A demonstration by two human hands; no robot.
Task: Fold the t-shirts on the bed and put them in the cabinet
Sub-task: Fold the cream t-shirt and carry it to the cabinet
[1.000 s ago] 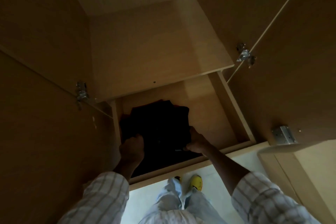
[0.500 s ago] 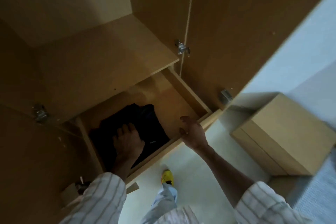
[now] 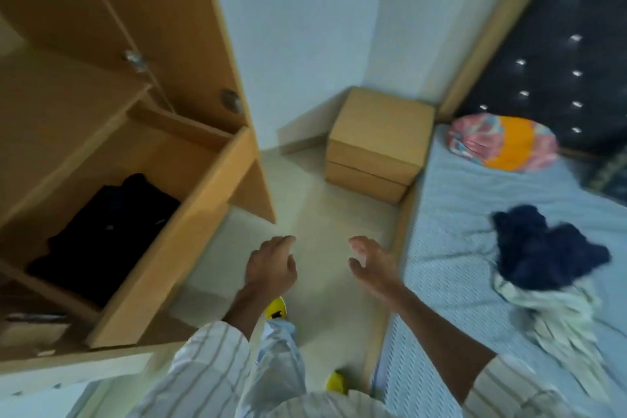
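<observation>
A folded black t-shirt (image 3: 105, 234) lies in the bottom compartment of the open wooden cabinet (image 3: 190, 220) at the left. On the bed (image 3: 475, 214) at the right sits a crumpled dark blue t-shirt (image 3: 546, 248) beside a pale striped garment (image 3: 556, 312). My left hand (image 3: 269, 268) hangs over the floor between cabinet and bed, fingers loosely curled, holding nothing. My right hand (image 3: 371, 265) is beside it, fingers spread and relaxed, empty, close to the bed's edge.
A wooden bedside drawer unit (image 3: 376, 146) stands in the corner by the bed's head. A colourful pillow (image 3: 502, 142) lies against the dark studded headboard (image 3: 559, 44). The cabinet door (image 3: 169, 27) stands open. Yellow slippers (image 3: 276, 307) are on the pale floor.
Both hands have left the black t-shirt and come out of the cabinet. The view has swung right from the cabinet interior toward the bed.
</observation>
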